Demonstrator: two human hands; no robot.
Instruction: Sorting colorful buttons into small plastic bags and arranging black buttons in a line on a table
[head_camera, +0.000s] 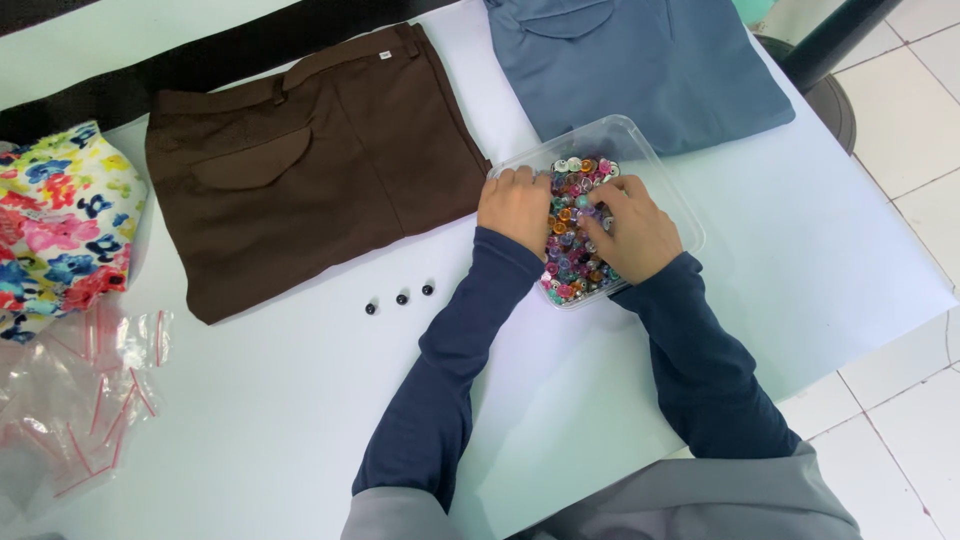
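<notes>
A clear plastic tray (655, 175) full of small multicoloured buttons (573, 212) sits on the white table. My left hand (515, 208) rests on the tray's left side with its fingers curled down into the buttons. My right hand (632, 228) lies over the tray's right side, fingertips bent among the buttons. Whether either hand holds a button is hidden. Three small black buttons (400, 299) lie in a row on the table left of my left forearm.
Folded brown trousers (310, 165) lie left of the tray, a folded blue-grey garment (640, 65) behind it. Floral fabric (55, 220) and several small clear zip bags (85, 395) sit at the left edge. The table edge (900, 310) runs along the right above tiled floor.
</notes>
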